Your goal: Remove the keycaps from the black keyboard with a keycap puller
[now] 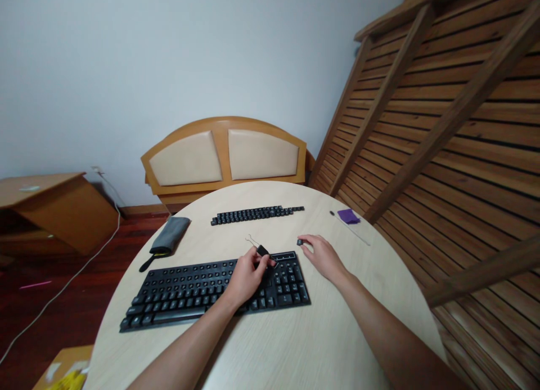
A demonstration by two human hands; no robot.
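Observation:
A black keyboard (185,291) lies on the round pale wooden table (295,345) in front of me. My left hand (247,277) rests over the keyboard's right part, fingers closed on a small black wire keycap puller (261,249) with wire loops sticking out. My right hand (323,258) lies on the table just right of the keyboard, its fingertips pinching a small black keycap (300,242). Rows of loose black keycaps (257,214) lie farther back on the table.
A grey pouch (169,236) with a black strap lies at the table's left edge. A purple cloth (348,215) and a thin white stick (354,232) lie at the back right. Behind stand a wooden headboard (223,153), slatted bed frame (442,125) and a low cabinet (50,210).

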